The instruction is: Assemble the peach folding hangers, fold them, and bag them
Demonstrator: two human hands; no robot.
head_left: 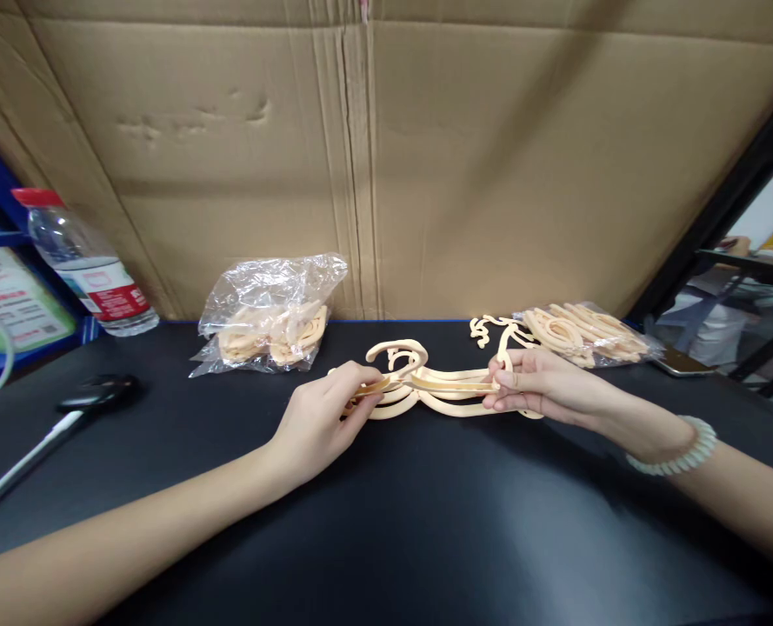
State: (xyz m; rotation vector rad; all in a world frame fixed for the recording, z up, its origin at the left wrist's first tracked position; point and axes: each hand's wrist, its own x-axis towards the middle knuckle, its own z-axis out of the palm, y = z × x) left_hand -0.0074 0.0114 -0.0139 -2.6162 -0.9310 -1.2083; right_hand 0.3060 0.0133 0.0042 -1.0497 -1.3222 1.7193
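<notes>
Cream-coloured curved plastic pieces lie in a small overlapping bundle on the black surface, straight in front of the person and a little short of the cardboard wall at the back. The left hand holds the bundle's left end, and its fingers pinch a thin strip of the plastic between thumb and forefinger. The right hand grips the right end, with its fingers curled and pressed together around the pieces. A pale beaded bracelet sits on the right wrist.

Behind the left hand, a clear plastic bag holding more of the same cream shapes rests close to the cardboard. A second bag of them lies just behind the right hand, with a loose scrolled piece beside it on the surface. At the far left is a water bottle with a red cap and a red label. Near it, a black object on a white cable lies on the surface.
</notes>
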